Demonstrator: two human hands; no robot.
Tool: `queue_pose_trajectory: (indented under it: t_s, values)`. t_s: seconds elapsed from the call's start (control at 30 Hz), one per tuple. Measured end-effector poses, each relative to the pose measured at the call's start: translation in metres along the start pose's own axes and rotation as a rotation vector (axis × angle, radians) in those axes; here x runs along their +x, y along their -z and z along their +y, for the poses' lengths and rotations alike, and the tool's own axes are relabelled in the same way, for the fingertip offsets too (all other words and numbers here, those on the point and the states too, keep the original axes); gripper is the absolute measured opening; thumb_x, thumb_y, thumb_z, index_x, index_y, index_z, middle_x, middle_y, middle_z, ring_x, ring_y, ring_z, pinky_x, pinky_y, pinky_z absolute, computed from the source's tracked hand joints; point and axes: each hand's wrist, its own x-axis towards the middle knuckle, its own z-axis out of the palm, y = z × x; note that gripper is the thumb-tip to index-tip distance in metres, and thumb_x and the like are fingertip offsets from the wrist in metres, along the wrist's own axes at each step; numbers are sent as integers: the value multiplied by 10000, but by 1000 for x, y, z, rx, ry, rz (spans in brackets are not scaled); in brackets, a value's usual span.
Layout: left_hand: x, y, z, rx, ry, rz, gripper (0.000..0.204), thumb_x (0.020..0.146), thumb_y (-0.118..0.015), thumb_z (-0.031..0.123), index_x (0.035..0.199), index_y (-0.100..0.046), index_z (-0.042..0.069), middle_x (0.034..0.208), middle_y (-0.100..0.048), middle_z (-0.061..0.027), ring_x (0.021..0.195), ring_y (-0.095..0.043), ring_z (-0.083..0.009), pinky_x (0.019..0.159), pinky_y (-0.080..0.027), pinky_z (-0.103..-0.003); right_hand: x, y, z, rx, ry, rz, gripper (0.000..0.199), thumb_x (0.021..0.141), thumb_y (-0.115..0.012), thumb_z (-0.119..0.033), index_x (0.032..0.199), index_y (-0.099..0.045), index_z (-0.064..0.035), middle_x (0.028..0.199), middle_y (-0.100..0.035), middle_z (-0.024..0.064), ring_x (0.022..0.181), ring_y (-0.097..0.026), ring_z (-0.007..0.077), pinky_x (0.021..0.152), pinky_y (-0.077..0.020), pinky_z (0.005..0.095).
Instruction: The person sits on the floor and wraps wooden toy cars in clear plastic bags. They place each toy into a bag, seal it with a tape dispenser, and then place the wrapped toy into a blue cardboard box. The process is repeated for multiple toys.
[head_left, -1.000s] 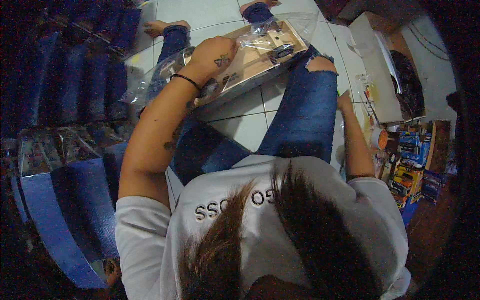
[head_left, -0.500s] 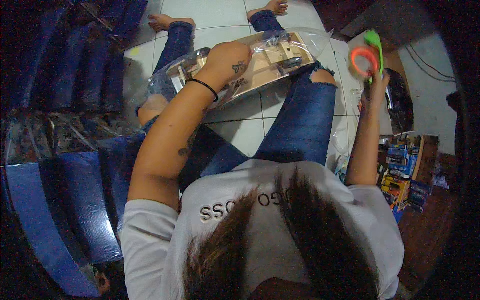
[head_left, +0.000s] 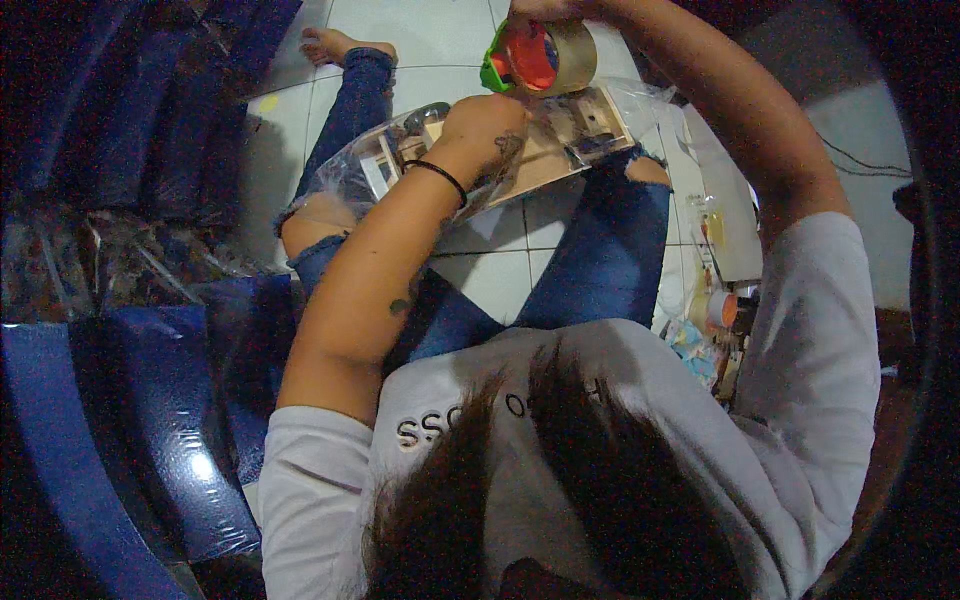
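Across my lap lies a light wooden piece [head_left: 540, 175], box-like or a frame, with dark parts, inside clear plastic wrap [head_left: 345, 170]. My left hand [head_left: 485, 130] is closed over its upper middle, gripping the plastic; its fingertips are mostly hidden. At the top of the view my right hand [head_left: 548, 10] is closed on a tape dispenser [head_left: 496, 62], green with an orange hub and a wide roll of tape. The roll hangs just beyond my left hand, over the wrapped piece's far edge. Whether tape touches the plastic I cannot tell.
Blue plastic-covered packages [head_left: 165, 400] stand in rows at my left. To my right, a pale board [head_left: 725, 190] leans near a small orange-cored roll [head_left: 722, 308] and mixed small items. White floor tiles [head_left: 480, 280] show between my legs.
My right hand has swung from the far right to the top middle, bringing the tape dispenser over the wrapped piece. The left hand has shifted slightly right and down, still gripping the plastic.
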Motion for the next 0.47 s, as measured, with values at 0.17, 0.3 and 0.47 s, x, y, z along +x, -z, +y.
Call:
queue_pose_trajectory:
  t_s: [0.17,0.3,0.47]
  values:
    - [-2,2,-2,-40,-6,26,279,835,-498,203,893,-706,25,931,-680,-205,860,-668,-359,727,-533,-453,7,19,-31,263,-78,-436,290,801,-546,-142,984,-665,48,840,-630,168,757,-603,310,561,-486,481]
    - [-2,-5,-2,-27,-7,14,271,809,-521,202,892,-707,23,940,-676,-213,883,-665,-357,752,-531,-447,-78,-31,-49,-433,35,227,352,774,-629,-189,1074,-649,-5,954,-651,159,848,-632,288,736,-491,410]
    - [3,-5,-11,-74,-69,10,260,777,-535,188,882,-703,18,938,-672,-220,888,-661,-366,778,-526,-447,-197,-98,-80,168,-174,849,391,687,-689,-253,1031,-710,-69,988,-625,196,948,-623,335,851,-492,394]
